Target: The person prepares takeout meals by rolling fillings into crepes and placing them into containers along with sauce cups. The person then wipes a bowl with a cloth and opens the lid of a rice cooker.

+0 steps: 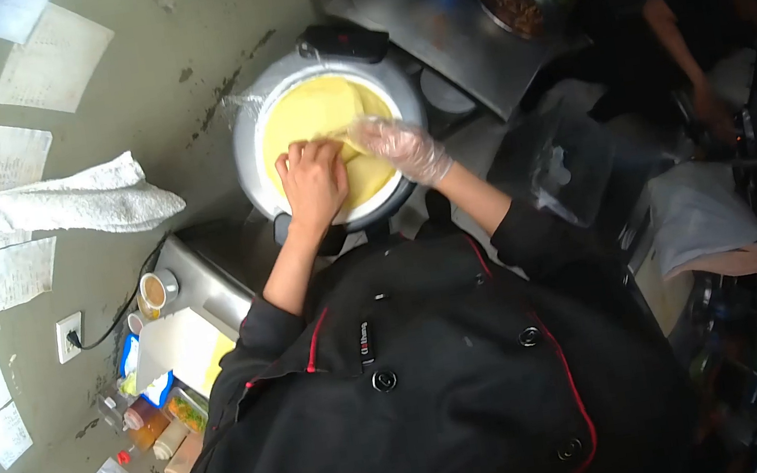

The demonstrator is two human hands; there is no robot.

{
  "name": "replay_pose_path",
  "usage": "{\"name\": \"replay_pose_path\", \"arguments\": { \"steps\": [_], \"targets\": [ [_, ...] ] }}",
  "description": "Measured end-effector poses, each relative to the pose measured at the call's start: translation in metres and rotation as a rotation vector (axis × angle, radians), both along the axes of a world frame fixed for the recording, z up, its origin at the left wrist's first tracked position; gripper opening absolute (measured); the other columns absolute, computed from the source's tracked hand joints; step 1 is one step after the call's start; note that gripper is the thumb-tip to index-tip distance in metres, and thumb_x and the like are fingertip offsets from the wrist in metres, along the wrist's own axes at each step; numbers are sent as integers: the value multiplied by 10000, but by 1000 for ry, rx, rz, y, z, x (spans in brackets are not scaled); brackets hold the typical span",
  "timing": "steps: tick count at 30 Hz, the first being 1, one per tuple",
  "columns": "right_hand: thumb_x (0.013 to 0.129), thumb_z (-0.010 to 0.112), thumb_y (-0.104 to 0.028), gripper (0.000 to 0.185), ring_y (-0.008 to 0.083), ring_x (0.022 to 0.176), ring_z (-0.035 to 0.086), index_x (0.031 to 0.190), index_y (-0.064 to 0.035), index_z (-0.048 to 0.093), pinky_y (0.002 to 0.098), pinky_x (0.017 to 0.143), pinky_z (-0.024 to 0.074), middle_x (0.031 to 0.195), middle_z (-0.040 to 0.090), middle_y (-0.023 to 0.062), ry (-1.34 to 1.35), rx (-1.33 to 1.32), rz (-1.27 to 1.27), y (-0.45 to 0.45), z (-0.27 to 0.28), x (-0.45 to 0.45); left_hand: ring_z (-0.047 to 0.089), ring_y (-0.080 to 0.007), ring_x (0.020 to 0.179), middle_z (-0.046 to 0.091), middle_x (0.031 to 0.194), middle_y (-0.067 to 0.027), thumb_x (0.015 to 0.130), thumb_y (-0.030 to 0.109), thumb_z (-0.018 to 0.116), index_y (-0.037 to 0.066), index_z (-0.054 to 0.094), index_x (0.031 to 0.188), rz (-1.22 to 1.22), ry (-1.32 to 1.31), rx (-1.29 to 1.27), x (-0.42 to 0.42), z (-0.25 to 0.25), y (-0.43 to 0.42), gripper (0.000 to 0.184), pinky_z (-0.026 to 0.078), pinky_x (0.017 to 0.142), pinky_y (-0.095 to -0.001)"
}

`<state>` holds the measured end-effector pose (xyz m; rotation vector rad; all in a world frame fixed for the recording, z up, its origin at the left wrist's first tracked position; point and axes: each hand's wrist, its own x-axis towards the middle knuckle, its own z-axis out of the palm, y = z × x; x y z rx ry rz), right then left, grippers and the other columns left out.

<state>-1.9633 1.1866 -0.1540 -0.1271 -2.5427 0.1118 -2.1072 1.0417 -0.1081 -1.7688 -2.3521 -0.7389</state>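
Note:
A large round metal pot (248,148) with dark handles stands in front of me, holding a smooth yellow dough-like mass (307,109). My left hand (313,186), bare, lies over the near left part of the mass with its fingers curled onto it. In a clear plastic glove, my right hand (403,148) pinches a raised, folded edge of the same yellow mass at the right side. Between the two hands the surface is creased. Clear film (246,108) sticks out over the pot's upper left rim. The fingertips are partly hidden.
A white towel (74,204) hangs on the wall at left, among taped papers. Sauce bottles (175,439) and a white board (183,346) sit at lower left. A steel counter (441,29) bears a bowl (515,2). Another person's arm (675,40) is at right.

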Motion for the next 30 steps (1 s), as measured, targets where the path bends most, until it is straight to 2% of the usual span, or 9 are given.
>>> {"name": "replay_pose_path", "arguments": {
  "steps": [2,4,7,14,16,18,20,22,30],
  "targets": [
    [832,566,-18,363,206,1113,612,1192,-34,612,312,941,510,1185,642,94,33,33,114,6,0,2,560,-244,969,675,991,-23,770,124,658,131,711,926,0,33,-10,-1,5,3,165,364,879,-407],
    [839,572,-26,365,215,1116,610,1203,-30,604,323,947,513,1199,633,106,66,-386,187,3,-8,3,562,-229,936,682,944,5,773,131,665,134,712,883,2,32,20,-1,0,7,120,365,848,-397],
    [850,571,-35,352,222,1121,607,1200,-30,606,332,947,513,1206,627,111,63,-188,199,2,-1,6,563,-221,915,688,935,15,777,127,666,134,714,862,-7,22,27,1,1,9,97,364,818,-379],
    [846,541,-45,370,295,1032,621,1207,-80,615,388,910,518,1116,638,122,42,-92,-92,-7,-1,9,572,-228,934,689,918,-21,809,261,723,111,710,860,74,40,27,4,-9,10,160,376,835,-389],
    [840,497,-23,386,336,1018,606,1202,-86,615,407,900,508,1113,622,141,124,-628,-244,-9,1,13,587,-255,912,683,886,-48,773,301,744,116,689,805,68,12,84,1,-16,11,195,395,815,-434],
    [871,500,-81,396,287,1111,556,1255,-134,580,409,925,474,1191,586,95,262,-750,-305,-1,-17,14,604,-278,851,682,853,-62,758,297,764,108,679,783,17,-64,70,-9,-22,12,209,424,776,-430],
    [843,527,-64,385,309,1149,520,1214,-141,592,432,968,422,1169,582,106,283,-777,-488,-5,-26,12,612,-289,776,680,818,-69,760,312,788,86,669,769,-4,14,155,-11,-23,16,255,453,700,-410],
    [812,572,-61,387,325,1132,523,1187,-153,592,444,992,397,1172,561,110,347,-801,-548,-10,-20,21,591,-284,821,675,834,-64,776,378,773,83,657,778,12,-144,125,-18,-32,19,317,433,748,-440],
    [790,560,-20,345,343,1061,541,1115,-132,592,430,926,442,1112,548,126,468,-754,-659,-32,-20,79,549,-315,850,598,798,-77,792,411,730,87,561,797,119,-82,58,-17,-40,39,365,406,736,-490]
  ]
}}
